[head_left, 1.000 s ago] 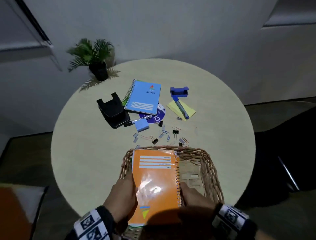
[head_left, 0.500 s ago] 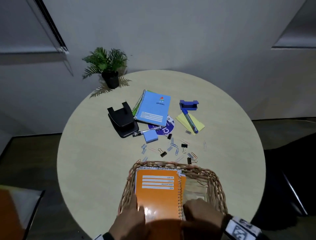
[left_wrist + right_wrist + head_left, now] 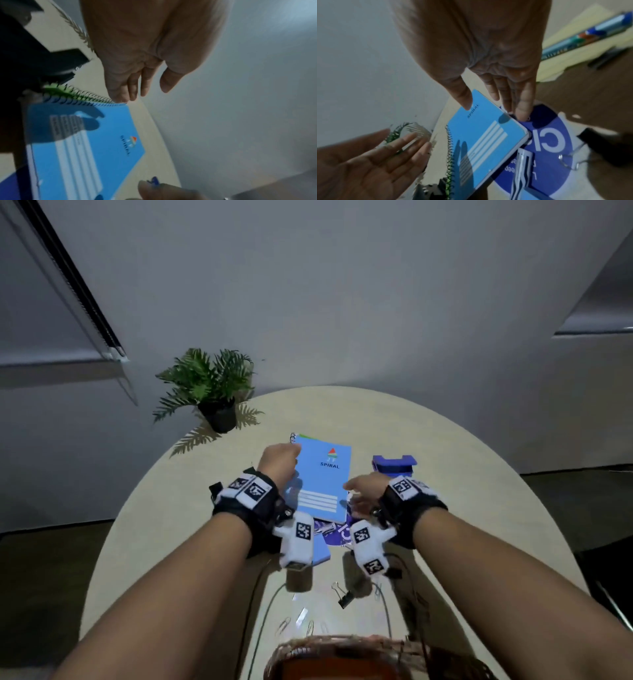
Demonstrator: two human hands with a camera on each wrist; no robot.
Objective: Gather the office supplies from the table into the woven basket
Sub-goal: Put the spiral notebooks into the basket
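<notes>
This looks like an office or meeting room: a round, pale tabletop [image 3: 164, 529] stands against plain grey walls, with a window blind [image 3: 58, 313] hanging at the left and a small potted fern [image 3: 209, 385] at the far edge. Stationery lies spread over the tabletop, including a blue spiral notebook [image 3: 322, 477], a blue stapler [image 3: 394, 465], a yellow sticky pad [image 3: 583, 40] with a pen [image 3: 590, 36] across it, a black binder clip [image 3: 345, 599] and loose paper clips [image 3: 284, 625].
</notes>
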